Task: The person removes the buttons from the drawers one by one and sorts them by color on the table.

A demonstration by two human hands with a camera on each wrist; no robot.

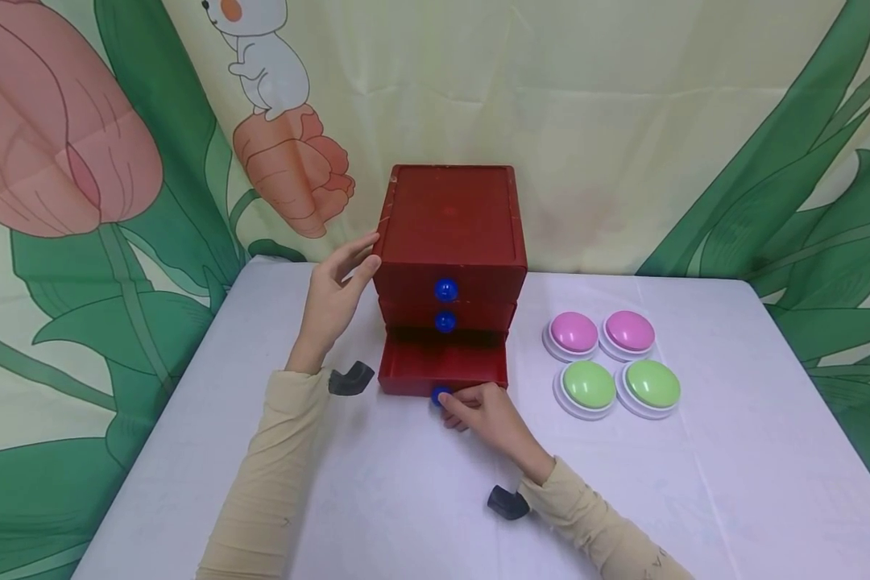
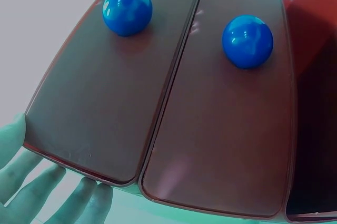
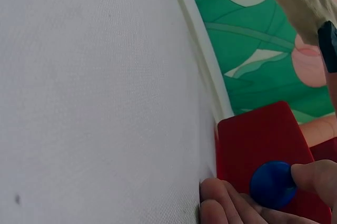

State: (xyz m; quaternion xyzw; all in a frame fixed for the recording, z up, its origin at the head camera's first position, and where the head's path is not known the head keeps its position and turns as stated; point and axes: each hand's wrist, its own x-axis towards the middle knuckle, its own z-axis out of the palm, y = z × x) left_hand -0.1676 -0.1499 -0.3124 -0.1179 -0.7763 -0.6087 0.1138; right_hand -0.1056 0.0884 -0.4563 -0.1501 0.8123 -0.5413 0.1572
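Note:
A dark red drawer cabinet (image 1: 449,217) stands on the table with three drawers, each bearing a round blue knob. Its bottom drawer (image 1: 442,362) is pulled out, and what shows of its inside is bare. My right hand (image 1: 489,419) pinches the bottom drawer's blue knob (image 3: 273,184) between thumb and fingers. With its fingers fairly straight, my left hand (image 1: 337,298) rests against the cabinet's left side near the top. In the left wrist view, the upper knob (image 2: 127,11) and middle knob (image 2: 247,41) sit on closed drawer fronts.
To the right of the cabinet are two pink push lights (image 1: 574,332) and two green push lights (image 1: 589,384) with white bases. The white table (image 1: 406,499) meets a printed curtain (image 1: 587,145) behind. Black wrist mounts (image 1: 351,379) stick out from both sleeves.

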